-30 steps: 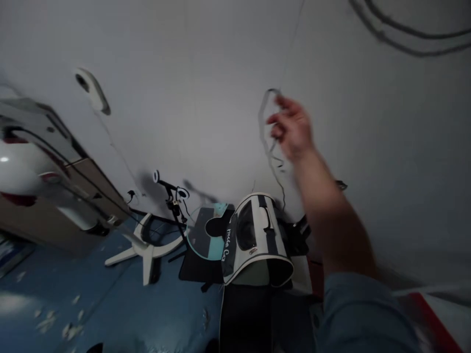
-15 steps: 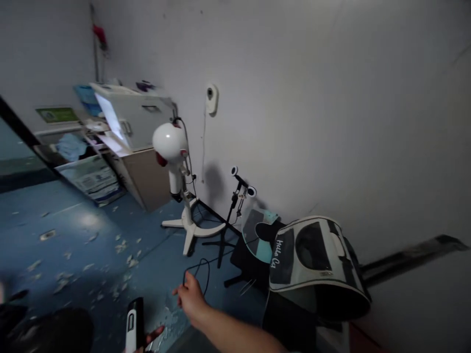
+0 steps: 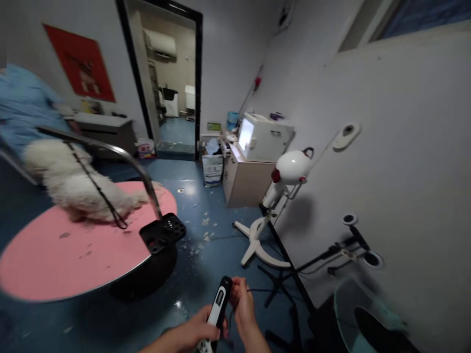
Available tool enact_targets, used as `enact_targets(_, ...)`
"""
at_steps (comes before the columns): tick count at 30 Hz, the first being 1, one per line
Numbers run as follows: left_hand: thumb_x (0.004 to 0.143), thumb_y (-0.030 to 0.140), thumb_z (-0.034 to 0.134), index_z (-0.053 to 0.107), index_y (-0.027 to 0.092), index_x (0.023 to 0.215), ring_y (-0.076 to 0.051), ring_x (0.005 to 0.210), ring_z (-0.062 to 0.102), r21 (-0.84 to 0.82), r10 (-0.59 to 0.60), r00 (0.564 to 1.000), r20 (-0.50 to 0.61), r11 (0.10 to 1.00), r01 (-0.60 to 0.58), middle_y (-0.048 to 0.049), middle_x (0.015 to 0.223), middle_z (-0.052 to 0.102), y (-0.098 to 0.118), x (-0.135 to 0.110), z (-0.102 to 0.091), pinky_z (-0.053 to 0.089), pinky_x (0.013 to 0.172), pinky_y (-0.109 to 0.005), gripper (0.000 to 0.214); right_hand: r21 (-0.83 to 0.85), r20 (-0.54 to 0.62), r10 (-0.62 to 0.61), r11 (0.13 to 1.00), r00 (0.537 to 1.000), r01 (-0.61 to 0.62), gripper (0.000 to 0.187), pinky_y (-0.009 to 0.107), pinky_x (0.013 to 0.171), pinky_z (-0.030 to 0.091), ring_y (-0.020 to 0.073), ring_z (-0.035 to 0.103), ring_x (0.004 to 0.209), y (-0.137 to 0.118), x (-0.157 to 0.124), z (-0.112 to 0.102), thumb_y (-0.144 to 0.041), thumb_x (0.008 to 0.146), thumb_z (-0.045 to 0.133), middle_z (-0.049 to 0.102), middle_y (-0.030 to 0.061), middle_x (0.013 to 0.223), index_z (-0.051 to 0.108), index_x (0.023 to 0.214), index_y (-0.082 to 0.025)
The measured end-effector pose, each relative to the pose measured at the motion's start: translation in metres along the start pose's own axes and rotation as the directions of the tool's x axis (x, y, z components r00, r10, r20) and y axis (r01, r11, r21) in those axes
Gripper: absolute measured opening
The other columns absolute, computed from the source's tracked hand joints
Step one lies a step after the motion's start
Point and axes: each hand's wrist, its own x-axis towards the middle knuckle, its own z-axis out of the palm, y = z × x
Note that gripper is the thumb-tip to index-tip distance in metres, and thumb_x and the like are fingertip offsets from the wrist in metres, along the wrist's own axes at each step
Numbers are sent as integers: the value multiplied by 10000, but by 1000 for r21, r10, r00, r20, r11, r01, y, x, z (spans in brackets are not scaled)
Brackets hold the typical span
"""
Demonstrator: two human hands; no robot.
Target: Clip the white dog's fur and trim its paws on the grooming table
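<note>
My left hand [image 3: 201, 327] is wrapped round a black-and-white hair clipper [image 3: 218, 308], whose one end points up and away from me. Beside that upper end, my right hand [image 3: 243, 305] has its fingers pinched on a thin black cable [image 3: 257, 290]. The cable trails right across the floor, and a loop of it hangs below the clipper. Whether its tip touches the clipper is hidden by my fingers.
To the left, a white fluffy dog [image 3: 84, 181] sits on a pink round table [image 3: 91, 250] with a metal arm [image 3: 136, 164] and black tray [image 3: 162, 233]. A person in blue [image 3: 29, 103] stands behind. A white standing dryer [image 3: 292, 166] and ring-light stand [image 3: 331, 252] are at right.
My view has swung left, bringing the dog, table and doorway into sight. My right hand, apart from the clipper before, is now beside its upper end with the cable.
</note>
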Motion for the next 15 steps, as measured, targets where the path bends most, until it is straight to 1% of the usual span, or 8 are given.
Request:
enact_targets(2, 499, 340, 764, 608, 144, 742, -167, 688, 563, -70, 86, 974, -209, 992, -103, -20, 692, 618, 10, -9, -16, 422, 690, -289, 349, -114, 84, 39, 993, 996, -29, 666, 269, 555, 423, 138, 499, 540, 19, -2, 18, -857, 608, 501, 544, -6, 572, 560, 684, -198)
enact_targets(4, 517, 344, 758, 603, 134, 768, -153, 637, 551, -85, 142, 911, -388, 978, -189, -17, 656, 608, 19, -21, -33, 416, 648, -281, 362, -206, 169, 74, 978, 983, -39, 677, 276, 550, 411, 136, 464, 525, 36, -6, 33, -866, 503, 575, 509, -12, 527, 541, 575, -194)
enact_targets(6, 531, 355, 760, 595, 131, 798, -145, 589, 544, -94, 184, 846, -499, 960, -265, -7, 623, 598, 27, -35, -49, 413, 604, -276, 386, -313, 228, 76, 950, 971, -1, 684, 283, 595, 424, 148, 485, 576, 48, -7, 41, -876, 486, 562, 537, 7, 566, 552, 536, -193)
enact_targets(7, 539, 360, 763, 588, 133, 818, -143, 576, 548, -112, 202, 818, -539, 945, -307, -3, 622, 597, 31, -42, -55, 415, 590, -273, 400, -392, 255, 79, 919, 964, 28, 684, 286, 611, 430, 155, 500, 597, 51, -6, 43, -880, 517, 526, 552, 17, 588, 561, 533, -197)
enact_targets(9, 571, 370, 757, 568, 143, 854, -138, 565, 563, -170, 217, 765, -606, 905, -391, 7, 641, 597, 38, -55, -62, 425, 572, -266, 410, -567, 318, 132, 820, 939, 77, 679, 284, 586, 432, 158, 513, 567, 51, -4, 46, -861, 625, 417, 551, 16, 573, 598, 593, -207)
enact_targets(11, 612, 380, 741, 548, 155, 894, -128, 558, 572, -224, 209, 721, -661, 862, -455, 16, 668, 596, 45, -66, -63, 430, 550, -253, 409, -692, 396, 240, 712, 887, 116, 697, 274, 488, 400, 148, 484, 453, 46, -3, 49, -808, 721, 291, 516, -7, 504, 639, 760, -205)
enact_targets(13, 641, 389, 726, 538, 157, 916, -120, 550, 573, -228, 217, 689, -692, 840, -493, 19, 679, 593, 53, -73, -61, 430, 533, -241, 405, -724, 481, 317, 670, 818, 166, 730, 262, 417, 368, 146, 466, 383, 35, -2, 54, -765, 754, 242, 518, -17, 480, 635, 934, -177)
enact_targets(15, 653, 389, 719, 542, 148, 917, -118, 546, 573, -165, 262, 675, -689, 851, -499, 12, 682, 594, 60, -79, -58, 429, 530, -235, 400, -703, 562, 300, 664, 771, 254, 725, 260, 422, 393, 150, 511, 413, 21, -2, 60, -752, 747, 290, 577, 9, 537, 637, 960, -152)
